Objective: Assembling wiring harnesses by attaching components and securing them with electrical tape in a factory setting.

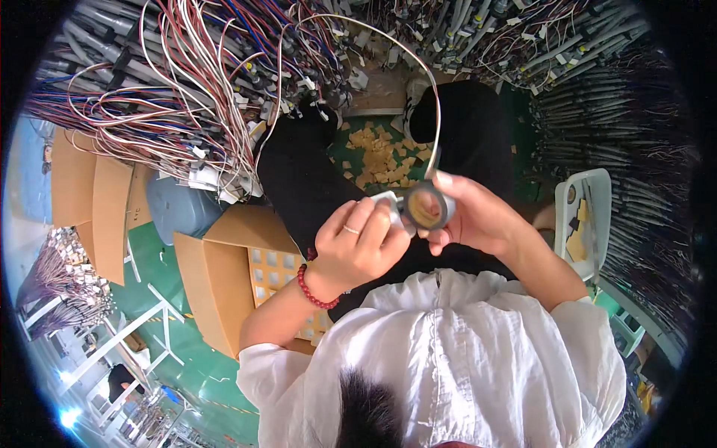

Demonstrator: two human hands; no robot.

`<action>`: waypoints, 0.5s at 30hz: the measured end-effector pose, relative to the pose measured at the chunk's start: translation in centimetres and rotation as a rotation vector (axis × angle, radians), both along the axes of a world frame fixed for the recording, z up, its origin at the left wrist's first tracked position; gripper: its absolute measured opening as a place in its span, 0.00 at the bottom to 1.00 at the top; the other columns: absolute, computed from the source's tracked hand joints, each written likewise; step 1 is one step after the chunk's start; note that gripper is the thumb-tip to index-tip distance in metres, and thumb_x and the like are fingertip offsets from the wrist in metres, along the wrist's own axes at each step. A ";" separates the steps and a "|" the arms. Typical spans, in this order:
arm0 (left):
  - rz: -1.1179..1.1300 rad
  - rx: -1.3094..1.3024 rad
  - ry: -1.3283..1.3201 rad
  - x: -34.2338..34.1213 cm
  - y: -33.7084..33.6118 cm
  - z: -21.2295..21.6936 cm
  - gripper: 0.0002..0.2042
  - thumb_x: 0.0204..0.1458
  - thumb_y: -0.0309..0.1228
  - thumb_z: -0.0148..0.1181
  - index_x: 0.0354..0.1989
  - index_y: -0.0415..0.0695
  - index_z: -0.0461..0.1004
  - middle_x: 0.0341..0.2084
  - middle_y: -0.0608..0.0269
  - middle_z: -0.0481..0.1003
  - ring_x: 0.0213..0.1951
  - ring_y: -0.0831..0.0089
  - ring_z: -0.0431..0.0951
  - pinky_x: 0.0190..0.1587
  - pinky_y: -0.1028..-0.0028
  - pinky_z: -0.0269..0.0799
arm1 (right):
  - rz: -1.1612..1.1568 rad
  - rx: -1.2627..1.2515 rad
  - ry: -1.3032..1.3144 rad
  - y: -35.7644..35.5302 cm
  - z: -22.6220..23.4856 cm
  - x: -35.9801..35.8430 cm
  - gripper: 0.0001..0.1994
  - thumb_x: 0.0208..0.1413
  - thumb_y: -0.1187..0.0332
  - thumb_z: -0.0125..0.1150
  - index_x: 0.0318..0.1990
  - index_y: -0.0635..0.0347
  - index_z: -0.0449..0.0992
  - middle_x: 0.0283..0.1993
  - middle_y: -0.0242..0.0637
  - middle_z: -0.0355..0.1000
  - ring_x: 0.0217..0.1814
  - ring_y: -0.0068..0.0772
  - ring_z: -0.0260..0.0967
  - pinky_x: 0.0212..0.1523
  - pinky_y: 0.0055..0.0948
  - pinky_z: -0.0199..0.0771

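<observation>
My left hand, wearing a ring and a red bead bracelet, is closed with its fingertips on a small whitish piece, mostly hidden by the fingers. Close beside it, my right hand grips a dark round ring that looks like a tape roll, its centre brownish. A thin pale cable arcs down from the wire bundles to the top of this ring. Both hands meet above my lap, and where the cable ends between them is hidden.
Bundles of grey cables and coloured wires crowd the far side and right. An open cardboard box with white parts in cells stands left, near a blue-grey stool. A white bin sits right. Tan scraps litter the green floor.
</observation>
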State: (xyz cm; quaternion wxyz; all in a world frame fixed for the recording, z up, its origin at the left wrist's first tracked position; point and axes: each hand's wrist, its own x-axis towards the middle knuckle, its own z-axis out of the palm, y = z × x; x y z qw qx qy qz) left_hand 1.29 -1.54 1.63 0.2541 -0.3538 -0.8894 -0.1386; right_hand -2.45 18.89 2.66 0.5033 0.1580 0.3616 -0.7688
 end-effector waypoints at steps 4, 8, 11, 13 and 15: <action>0.047 -0.017 -0.013 -0.5 0.0 -0.4 0.08 0.38 0.27 0.60 0.19 0.47 0.64 0.27 0.65 0.71 0.31 0.70 0.74 0.32 0.73 0.74 | -0.013 -0.177 -0.183 -0.2 -1.4 -0.5 0.35 0.59 0.38 0.38 0.45 0.66 0.74 0.22 0.30 0.66 0.19 0.22 0.62 0.26 0.27 0.73; 0.092 0.211 -0.287 0.2 -0.6 -0.7 0.09 0.34 0.23 0.62 0.18 0.45 0.66 0.24 0.66 0.69 0.26 0.70 0.74 0.24 0.74 0.70 | 0.104 0.078 0.272 0.8 -2.3 0.1 0.21 0.59 0.54 0.51 0.36 0.66 0.77 0.22 0.28 0.66 0.21 0.19 0.63 0.25 0.21 0.67; 0.108 0.485 -0.498 0.8 -0.7 -1.9 0.10 0.30 0.17 0.62 0.18 0.42 0.66 0.24 0.65 0.70 0.24 0.69 0.72 0.22 0.75 0.67 | 0.168 0.271 0.536 2.9 -4.1 0.6 0.07 0.46 0.75 0.64 0.33 0.63 0.73 0.38 0.33 0.69 0.33 0.21 0.66 0.37 0.21 0.69; 0.108 0.722 -0.693 1.4 -0.8 -2.1 0.12 0.28 0.12 0.61 0.19 0.39 0.65 0.24 0.62 0.70 0.21 0.71 0.70 0.22 0.78 0.63 | 0.096 0.330 0.833 2.8 -3.4 0.3 0.18 0.42 0.76 0.67 0.43 0.60 0.70 0.54 0.35 0.62 0.50 0.25 0.64 0.48 0.26 0.68; 0.073 0.775 -0.770 1.4 -0.7 -2.0 0.12 0.30 0.12 0.62 0.19 0.39 0.64 0.24 0.62 0.70 0.21 0.73 0.69 0.22 0.79 0.62 | 0.189 0.233 0.958 1.9 -1.7 -0.6 0.34 0.38 0.75 0.71 0.58 0.55 0.64 0.62 0.36 0.54 0.62 0.31 0.55 0.56 0.30 0.65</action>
